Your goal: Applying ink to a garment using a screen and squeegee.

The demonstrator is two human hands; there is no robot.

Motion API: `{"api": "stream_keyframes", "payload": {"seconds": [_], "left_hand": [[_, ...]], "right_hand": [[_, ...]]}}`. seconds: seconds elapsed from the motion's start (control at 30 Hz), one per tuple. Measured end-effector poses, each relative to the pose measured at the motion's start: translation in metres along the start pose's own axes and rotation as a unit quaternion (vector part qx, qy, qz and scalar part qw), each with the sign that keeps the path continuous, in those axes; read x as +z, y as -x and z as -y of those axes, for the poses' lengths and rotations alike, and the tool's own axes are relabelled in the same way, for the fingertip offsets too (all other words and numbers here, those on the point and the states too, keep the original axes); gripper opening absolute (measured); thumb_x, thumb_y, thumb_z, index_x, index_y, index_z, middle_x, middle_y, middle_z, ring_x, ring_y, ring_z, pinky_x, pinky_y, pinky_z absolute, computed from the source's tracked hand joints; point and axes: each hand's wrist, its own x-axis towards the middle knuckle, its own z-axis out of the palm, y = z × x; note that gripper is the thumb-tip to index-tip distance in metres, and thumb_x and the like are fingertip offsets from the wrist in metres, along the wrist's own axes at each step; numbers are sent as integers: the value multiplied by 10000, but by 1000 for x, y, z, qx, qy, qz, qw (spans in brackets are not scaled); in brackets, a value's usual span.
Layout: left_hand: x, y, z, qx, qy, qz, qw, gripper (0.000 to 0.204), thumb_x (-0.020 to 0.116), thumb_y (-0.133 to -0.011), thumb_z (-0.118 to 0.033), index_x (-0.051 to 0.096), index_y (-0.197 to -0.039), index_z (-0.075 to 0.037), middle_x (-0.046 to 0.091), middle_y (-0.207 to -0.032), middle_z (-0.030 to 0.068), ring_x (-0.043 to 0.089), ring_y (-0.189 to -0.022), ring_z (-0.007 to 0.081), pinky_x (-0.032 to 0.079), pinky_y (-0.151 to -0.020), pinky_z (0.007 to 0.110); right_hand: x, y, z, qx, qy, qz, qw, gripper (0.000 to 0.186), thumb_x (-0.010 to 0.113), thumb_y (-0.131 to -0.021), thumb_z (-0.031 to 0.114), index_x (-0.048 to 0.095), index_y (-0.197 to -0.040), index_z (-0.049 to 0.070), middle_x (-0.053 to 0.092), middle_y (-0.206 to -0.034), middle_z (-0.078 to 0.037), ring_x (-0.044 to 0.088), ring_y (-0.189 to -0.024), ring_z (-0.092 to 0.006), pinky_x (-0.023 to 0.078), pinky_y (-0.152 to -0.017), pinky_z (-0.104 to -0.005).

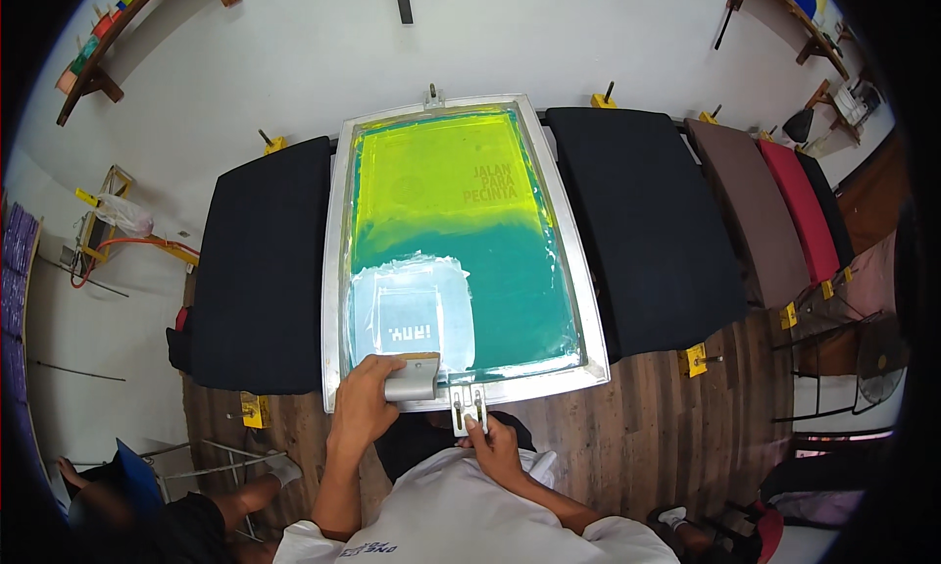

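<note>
In front of me lies a screen-printing frame (585, 299) with a metal rim. Its mesh is yellow-green at the far end and teal at the near end. White ink (453, 309) covers a squarish patch near the left front corner, over a small printed design. My left hand (363, 399) is closed round a short squeegee (414, 382) with a metal handle, at the frame's near edge below the white patch. At the front edge, my right hand (498, 454) grips a slotted metal bracket (468, 405) fixed to the rim.
Black fabric-covered boards flank the frame on the left (260, 270) and right (647, 231). Further right are a brown board (750, 216) and a red one (802, 211). Yellow clamps (696, 360) stick out at the board ends. A person's leg (257, 495) shows at lower left.
</note>
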Motion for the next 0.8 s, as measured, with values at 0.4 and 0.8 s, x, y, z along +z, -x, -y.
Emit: {"api": "stream_keyframes", "payload": {"seconds": [0.4,0.8], "left_hand": [[2,3,2,27,-4,-9,1000,518,661,-606,138,676,-1094,-34,670,-1070,161,646,-1006,383,531,-865,432],[8,11,2,32,3,-31,999,534,649,-603,155,658,-1108,-17,657,-1103,160,631,-1034,386,523,-887,443]], "right_hand": [[-2,1,-12,-39,33,-5,999,348,552,-1028,261,634,-873,-40,646,-627,-63,671,-597,-120,499,-534,-268],[-3,-1,-11,59,6,5,998,372,556,-1027,324,684,-930,-11,650,-668,-18,607,-624,-71,462,-570,-251]]}}
